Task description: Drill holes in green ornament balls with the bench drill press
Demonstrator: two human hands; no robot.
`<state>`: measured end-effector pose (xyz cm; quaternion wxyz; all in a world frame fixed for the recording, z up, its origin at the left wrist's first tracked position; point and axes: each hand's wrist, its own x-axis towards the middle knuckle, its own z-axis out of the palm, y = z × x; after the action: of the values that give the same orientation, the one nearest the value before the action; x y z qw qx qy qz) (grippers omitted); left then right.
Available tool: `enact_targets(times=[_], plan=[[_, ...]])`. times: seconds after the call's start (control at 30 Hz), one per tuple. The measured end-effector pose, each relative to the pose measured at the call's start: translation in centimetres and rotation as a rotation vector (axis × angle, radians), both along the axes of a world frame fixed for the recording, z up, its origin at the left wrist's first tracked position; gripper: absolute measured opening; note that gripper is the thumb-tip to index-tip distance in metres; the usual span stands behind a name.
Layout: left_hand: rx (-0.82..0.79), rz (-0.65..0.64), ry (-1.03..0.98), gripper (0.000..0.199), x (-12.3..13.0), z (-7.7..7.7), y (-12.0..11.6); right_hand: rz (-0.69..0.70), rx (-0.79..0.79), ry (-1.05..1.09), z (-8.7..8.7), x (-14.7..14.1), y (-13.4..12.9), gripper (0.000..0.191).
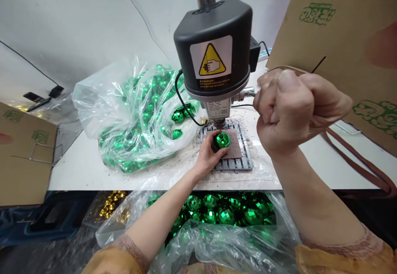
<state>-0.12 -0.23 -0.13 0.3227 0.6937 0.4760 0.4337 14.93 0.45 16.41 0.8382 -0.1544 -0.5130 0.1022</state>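
A shiny green faceted ball [223, 140] sits under the chuck [219, 123] of a small bench drill press [214, 51]. My left hand [208, 154] grips this ball from its left, thumb and fingers curled around it, above a flat pad [236, 144] on the slotted metal base [248, 164]. Raised at the right of the press, my right hand [287, 108] is closed in a fist around the press lever [248, 94]. Most of that lever is hidden behind the fingers; only its metal end by the press head shows.
A clear plastic bag [102, 88] of green balls lies left of the press. Below the table edge, another open bag [211, 232] holds several green balls. Cardboard boxes [350, 26] flank the table. Dark shavings surround the base, and a brown strap [356, 158] hangs at right.
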Motion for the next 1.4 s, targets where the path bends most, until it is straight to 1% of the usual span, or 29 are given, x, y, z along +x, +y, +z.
enact_targets(times=[0.13,0.3,0.43,0.63,0.73,0.87,1.03,1.13,1.23,1.3,1.33,1.4], plan=[[0.016,-0.010,-0.021,0.055,0.0,-0.1,0.0,-0.015,0.033,-0.057,-0.5,0.2,-0.1,0.054],[0.015,-0.009,-0.021,0.056,0.1,0.0,0.0,-0.088,-0.010,-0.043,-1.0,0.1,0.1,0.056],[0.015,-0.003,-0.021,0.055,0.1,0.1,0.0,-0.133,0.005,-0.002,-1.5,0.0,0.2,0.050],[0.019,-0.007,-0.014,0.054,0.1,0.2,-0.1,-0.070,0.062,-0.029,-2.5,0.2,0.4,0.051],[0.024,-0.007,-0.011,0.054,0.1,0.1,-0.1,-0.069,0.068,-0.030,-2.6,0.2,0.3,0.049],[0.037,-0.011,0.000,0.055,0.0,0.0,-0.1,-0.056,0.090,-0.063,-2.6,0.3,0.2,0.053],[0.031,-0.007,-0.007,0.054,0.2,0.3,-0.2,-0.025,0.192,-0.079,-3.0,0.5,0.8,0.053],[0.030,0.000,-0.011,0.053,0.2,0.5,-0.3,0.007,0.231,-0.091,-3.7,0.6,1.1,0.049],[0.032,0.000,-0.016,0.053,0.2,0.4,-0.3,0.009,0.294,-0.146,-4.3,0.7,0.9,0.047],[0.026,-0.004,-0.022,0.053,0.2,0.3,-0.2,-0.007,0.266,-0.147,-4.0,0.6,0.7,0.047],[0.020,-0.005,-0.025,0.054,0.2,0.2,-0.2,-0.015,0.210,-0.117,-3.5,0.5,0.6,0.047],[0.008,0.012,-0.020,0.054,0.4,0.2,0.0,-0.019,0.086,-0.020,-1.9,0.2,0.6,0.048]])
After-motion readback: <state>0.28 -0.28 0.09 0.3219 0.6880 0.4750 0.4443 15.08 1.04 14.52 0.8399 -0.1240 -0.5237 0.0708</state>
